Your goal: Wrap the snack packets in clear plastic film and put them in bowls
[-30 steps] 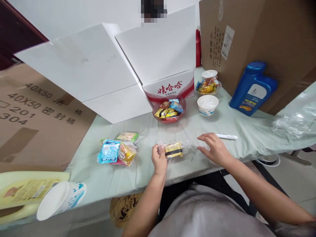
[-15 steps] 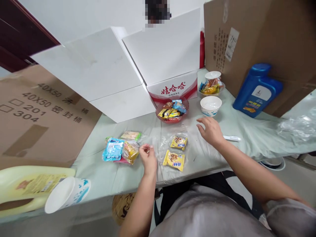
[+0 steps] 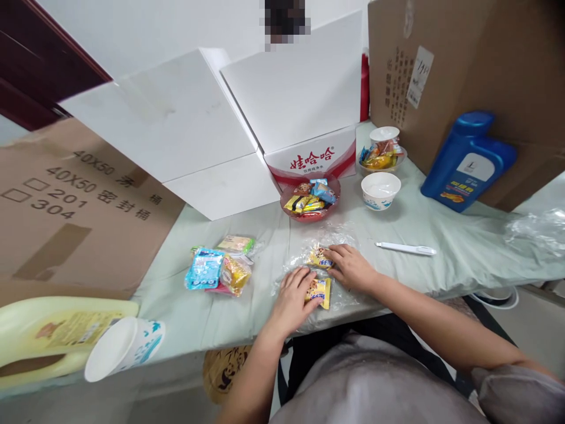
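Observation:
On a sheet of clear plastic film (image 3: 338, 234) lie two yellow snack packets, one behind the other. My left hand (image 3: 289, 303) rests palm down with its fingers spread over the left side of the nearer packet (image 3: 326, 291). My right hand (image 3: 353, 268) lies from the right across the edge of the farther packet (image 3: 316, 257), its fingers stretched out. Parts of both packets are hidden under the fingers. To the left is a pile of snack packs, with a blue pouch (image 3: 204, 269) on top and a yellow-brown pack (image 3: 235, 274) beside it.
Behind the film stands a reddish bowl (image 3: 313, 215) of wrapped snacks. Right of it are a paper bowl (image 3: 381, 191), a white utility knife (image 3: 406, 249) and a blue bottle (image 3: 468, 162). A paper cup (image 3: 112, 347) lies tipped at the front left edge. Cartons line the back.
Both hands have moved inward onto the yellow packets: the left to the right, the right leftward and nearer me. The white utility knife, partly covered before, now shows whole.

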`<state>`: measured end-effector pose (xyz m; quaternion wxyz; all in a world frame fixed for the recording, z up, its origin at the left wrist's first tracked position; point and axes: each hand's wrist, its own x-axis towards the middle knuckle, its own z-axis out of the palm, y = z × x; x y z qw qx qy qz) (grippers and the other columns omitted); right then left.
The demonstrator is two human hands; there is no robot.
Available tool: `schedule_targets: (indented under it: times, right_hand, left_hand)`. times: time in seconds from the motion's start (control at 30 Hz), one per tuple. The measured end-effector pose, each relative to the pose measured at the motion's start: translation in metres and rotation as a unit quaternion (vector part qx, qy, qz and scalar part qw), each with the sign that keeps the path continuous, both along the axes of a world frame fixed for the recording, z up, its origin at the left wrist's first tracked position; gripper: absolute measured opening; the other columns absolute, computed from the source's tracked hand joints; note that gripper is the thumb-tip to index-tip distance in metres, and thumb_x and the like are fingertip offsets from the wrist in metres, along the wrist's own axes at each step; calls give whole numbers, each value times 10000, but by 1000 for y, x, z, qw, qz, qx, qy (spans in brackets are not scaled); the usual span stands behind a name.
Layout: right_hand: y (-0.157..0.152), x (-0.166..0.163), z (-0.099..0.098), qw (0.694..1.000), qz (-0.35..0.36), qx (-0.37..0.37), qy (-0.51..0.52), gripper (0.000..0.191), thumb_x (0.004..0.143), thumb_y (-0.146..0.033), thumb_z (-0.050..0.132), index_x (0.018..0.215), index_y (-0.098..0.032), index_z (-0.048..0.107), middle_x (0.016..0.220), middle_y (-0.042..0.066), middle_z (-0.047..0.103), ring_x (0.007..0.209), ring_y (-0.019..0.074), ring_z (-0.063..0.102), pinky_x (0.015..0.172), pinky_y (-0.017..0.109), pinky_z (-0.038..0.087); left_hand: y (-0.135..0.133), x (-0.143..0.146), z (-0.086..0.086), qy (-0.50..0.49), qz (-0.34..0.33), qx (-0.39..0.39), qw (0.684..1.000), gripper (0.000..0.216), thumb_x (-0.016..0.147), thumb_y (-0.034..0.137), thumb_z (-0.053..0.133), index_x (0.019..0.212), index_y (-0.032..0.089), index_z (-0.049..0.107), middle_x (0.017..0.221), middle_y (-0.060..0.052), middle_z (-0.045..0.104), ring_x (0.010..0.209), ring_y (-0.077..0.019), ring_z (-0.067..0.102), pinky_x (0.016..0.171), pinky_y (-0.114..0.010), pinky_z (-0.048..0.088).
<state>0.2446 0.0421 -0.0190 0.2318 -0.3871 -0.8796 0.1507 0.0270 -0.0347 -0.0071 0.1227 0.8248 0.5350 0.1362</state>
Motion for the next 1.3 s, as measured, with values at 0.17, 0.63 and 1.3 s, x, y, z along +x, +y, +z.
schedule_targets:
  times: [0.17, 0.63, 1.3]
  right_hand:
    - [-3, 1, -9, 999, -35, 2, -1, 440, 887, -250, 579, 1318, -177, 535, 1249, 135, 608, 1152, 284, 512, 977, 470, 426]
    - [0, 1, -16, 995, -72, 3, 72, 316, 883, -244, 568, 1185, -150, 571, 1121, 130, 622, 1056, 278, 530, 934, 444, 446]
    - [12, 4, -25, 965, -116, -111, 206, 298, 926, -282, 493, 1195, -159, 523, 1038, 117, 676, 967, 225, 622, 866, 390, 492]
  left_hand:
    - [-9, -22, 1, -69, 23, -44, 996, 557, 649, 343, 831, 1151, 252, 608, 1332, -96, 582, 1336, -325, 445, 1100, -544, 373]
    - [101, -27, 58, -434, 231, 60, 869, 532, 632, 496, 800, 999, 187, 570, 892, -20, 639, 789, -162, 609, 721, -269, 494]
    - [143, 25, 66, -364, 27, -32, 930, 330, 789, 401, 678, 1035, 182, 703, 974, -79, 730, 874, -216, 680, 810, -335, 541]
